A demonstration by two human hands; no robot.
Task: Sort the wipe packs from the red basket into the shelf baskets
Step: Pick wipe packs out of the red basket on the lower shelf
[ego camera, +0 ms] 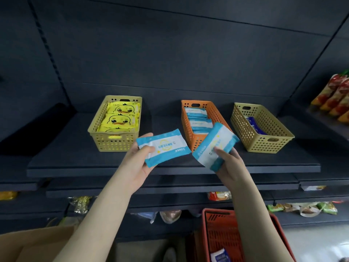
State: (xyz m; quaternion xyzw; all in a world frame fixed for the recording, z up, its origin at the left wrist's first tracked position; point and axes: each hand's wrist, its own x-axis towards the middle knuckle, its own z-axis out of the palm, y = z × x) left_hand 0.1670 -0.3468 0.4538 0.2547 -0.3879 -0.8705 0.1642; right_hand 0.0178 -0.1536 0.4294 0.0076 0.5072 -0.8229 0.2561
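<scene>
My left hand (140,163) grips a light blue and white wipe pack (163,147) in front of the shelf edge. My right hand (229,163) grips a second pack of the same kind (215,143), tilted against the front of the orange basket (217,112), which holds more blue and white packs. To the left, a yellow basket (113,139) is full of yellow duck packs. To the right, a tan basket (264,142) holds a dark blue pack (255,125). The red basket (222,233) sits low on the right with a dark blue pack (220,257) in it.
The three baskets stand on a dark shelf (75,163) with a dark back wall. Snack bags (338,99) lie on a shelf at the far right, more snacks (302,208) on lower shelves. A cardboard box (34,244) is at the lower left.
</scene>
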